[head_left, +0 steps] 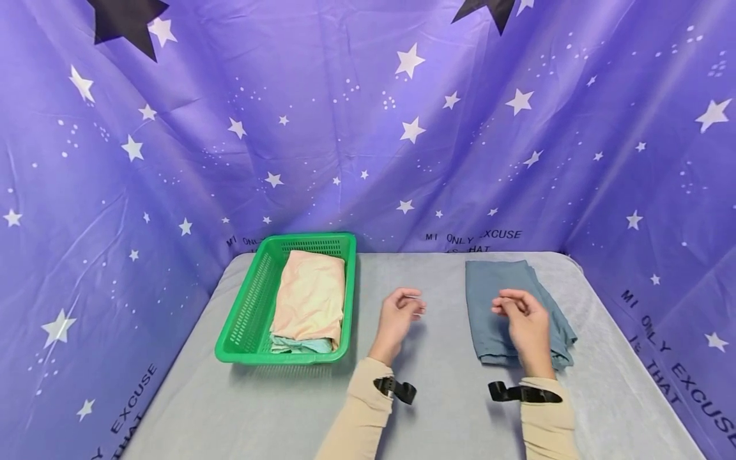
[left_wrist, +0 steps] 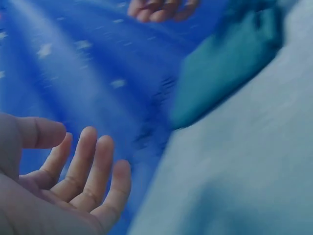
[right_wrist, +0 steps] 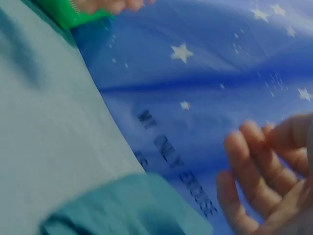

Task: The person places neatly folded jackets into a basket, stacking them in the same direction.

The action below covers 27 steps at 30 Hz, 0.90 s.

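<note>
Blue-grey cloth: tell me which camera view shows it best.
The head view: the cloth shows there nearly whole, with the right hand in front of part of it. The left wrist view cuts it off at the top edge; the right wrist view catches just a part at the bottom edge.

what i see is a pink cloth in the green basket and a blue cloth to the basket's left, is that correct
Not quite: the blue cloth lies to the right of the green basket, as the head view shows; the pink cloth is in the basket.
</note>
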Available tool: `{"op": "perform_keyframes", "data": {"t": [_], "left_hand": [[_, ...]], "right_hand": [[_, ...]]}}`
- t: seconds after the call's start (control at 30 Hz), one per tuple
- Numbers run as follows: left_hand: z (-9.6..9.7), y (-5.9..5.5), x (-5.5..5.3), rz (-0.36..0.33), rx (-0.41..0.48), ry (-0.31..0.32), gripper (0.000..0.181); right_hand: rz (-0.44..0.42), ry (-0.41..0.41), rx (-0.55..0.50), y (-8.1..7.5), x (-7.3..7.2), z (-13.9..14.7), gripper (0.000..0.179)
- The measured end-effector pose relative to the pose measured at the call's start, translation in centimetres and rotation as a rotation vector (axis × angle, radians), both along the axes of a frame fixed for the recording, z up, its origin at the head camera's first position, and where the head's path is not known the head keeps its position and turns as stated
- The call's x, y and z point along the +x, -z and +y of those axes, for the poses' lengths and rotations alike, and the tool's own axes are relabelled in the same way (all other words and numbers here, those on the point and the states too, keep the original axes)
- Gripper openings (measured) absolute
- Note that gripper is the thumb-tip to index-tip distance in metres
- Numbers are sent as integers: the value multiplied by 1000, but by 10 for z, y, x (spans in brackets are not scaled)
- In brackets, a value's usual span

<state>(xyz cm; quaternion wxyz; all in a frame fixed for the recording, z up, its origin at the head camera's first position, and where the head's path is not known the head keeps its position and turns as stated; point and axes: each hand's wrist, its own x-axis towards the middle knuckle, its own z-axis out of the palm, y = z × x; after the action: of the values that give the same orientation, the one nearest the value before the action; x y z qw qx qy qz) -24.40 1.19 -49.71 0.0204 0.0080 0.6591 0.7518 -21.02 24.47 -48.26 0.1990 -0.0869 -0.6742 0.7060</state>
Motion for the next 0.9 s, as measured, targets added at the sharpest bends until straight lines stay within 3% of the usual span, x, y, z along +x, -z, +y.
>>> {"op": "perform_keyframes", "data": {"t": [0.13, 0.33, 0.43, 0.53, 0.67, 0.8, 0.9], "left_hand": [[31, 22, 3, -73, 0, 21, 26], [66, 42, 8, -145, -12, 13, 26], [79, 47, 10, -171, -13, 18, 26], [88, 48, 10, -198, 1, 29, 26], [95, 46, 10, -225, 24, 57, 29], [100, 46, 8, -235, 17, 105, 31], [104, 48, 8, -230, 11, 136, 32]], "right_hand": [[-72, 155, -19, 4, 6, 21, 10], [-126, 448, 179, 17, 14, 53, 8], [-227, 508, 242, 23, 19, 67, 14], [-319, 487, 313, 29, 22, 79, 33], [-427, 373, 364, 36, 22, 88, 58], [-477, 255, 332, 40, 17, 93, 69], [-489, 210, 325, 42, 13, 96, 72]]}}
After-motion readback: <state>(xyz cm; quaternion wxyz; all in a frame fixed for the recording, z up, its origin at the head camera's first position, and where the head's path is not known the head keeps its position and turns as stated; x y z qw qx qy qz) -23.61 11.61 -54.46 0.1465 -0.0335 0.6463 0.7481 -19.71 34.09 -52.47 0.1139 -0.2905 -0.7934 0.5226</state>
